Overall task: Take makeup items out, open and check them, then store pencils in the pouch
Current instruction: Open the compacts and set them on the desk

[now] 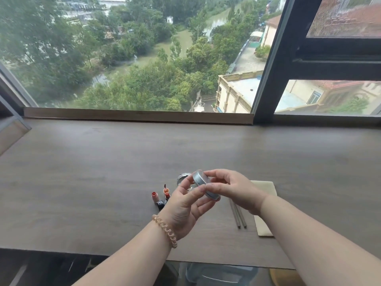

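Both hands hold a round silver compact (203,183) above the desk, tilted on edge. My left hand (185,205) pinches its lower rim with thumb and fingers, and my right hand (233,188) grips its top and right side. Behind the compact sits a second round silver piece (182,176), mostly hidden. Two small open lip products with reddish contents (159,196) stand left of my left hand, next to a black cap (161,203). Two grey pencils (239,215) lie side by side beneath my right wrist. A beige pouch (265,187) lies flat under my right forearm.
The dark wooden desk (103,172) runs up to a window sill (134,115) and a dark window frame (268,79). The desk's front edge crosses under my forearms, with the floor and a round wooden object (286,278) below.
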{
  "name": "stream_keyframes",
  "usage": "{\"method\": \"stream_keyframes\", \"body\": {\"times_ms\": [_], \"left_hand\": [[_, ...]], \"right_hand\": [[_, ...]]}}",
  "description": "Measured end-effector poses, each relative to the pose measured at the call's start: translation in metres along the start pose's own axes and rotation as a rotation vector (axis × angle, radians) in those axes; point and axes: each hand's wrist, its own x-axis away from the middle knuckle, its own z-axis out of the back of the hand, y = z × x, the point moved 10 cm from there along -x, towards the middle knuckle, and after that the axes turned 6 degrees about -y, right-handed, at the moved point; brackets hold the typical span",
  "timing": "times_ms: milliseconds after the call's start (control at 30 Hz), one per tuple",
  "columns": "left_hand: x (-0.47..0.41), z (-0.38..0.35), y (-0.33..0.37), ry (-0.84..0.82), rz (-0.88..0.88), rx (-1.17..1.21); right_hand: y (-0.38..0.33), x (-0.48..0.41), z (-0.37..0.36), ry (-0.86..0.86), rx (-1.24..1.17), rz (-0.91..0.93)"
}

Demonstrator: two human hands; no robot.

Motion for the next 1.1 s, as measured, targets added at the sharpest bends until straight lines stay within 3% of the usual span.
{"method": "stream_keyframes", "body": {"times_ms": [167, 333, 500, 600, 700, 767, 867, 967, 1100], "left_hand": [[0.003, 0.006, 0.004, -0.014, 0.031, -0.003], [0.009, 0.021, -0.013, 0.001, 0.089, 0.01], [0.011, 0.032, -0.027, 0.037, 0.134, 0.018], [0.012, 0.035, -0.031, 0.065, 0.154, -0.007], [0.01, 0.037, -0.029, 0.067, 0.146, -0.008], [0.008, 0.034, -0.025, 0.043, 0.138, -0.006], [0.005, 0.027, -0.016, -0.013, 0.125, -0.009], [0.004, 0.024, -0.006, -0.071, 0.118, -0.003], [0.002, 0.023, -0.003, -0.129, 0.14, 0.057]], "right_hand": [[-0.012, 0.001, -0.005, 0.08, 0.15, 0.064], [0.001, 0.001, -0.022, 0.03, 0.57, -0.011], [0.016, 0.007, -0.034, -0.014, 0.646, -0.033], [0.016, 0.006, -0.04, 0.017, 0.823, -0.004], [0.008, 0.004, -0.046, 0.123, 1.038, 0.063], [-0.008, 0.011, -0.045, 0.305, 1.142, 0.213], [-0.02, 0.021, -0.03, 0.457, 0.951, 0.306], [-0.017, 0.016, -0.014, 0.45, 0.677, 0.201], [-0.009, 0.015, 0.013, 0.646, 0.436, 0.129]]}}
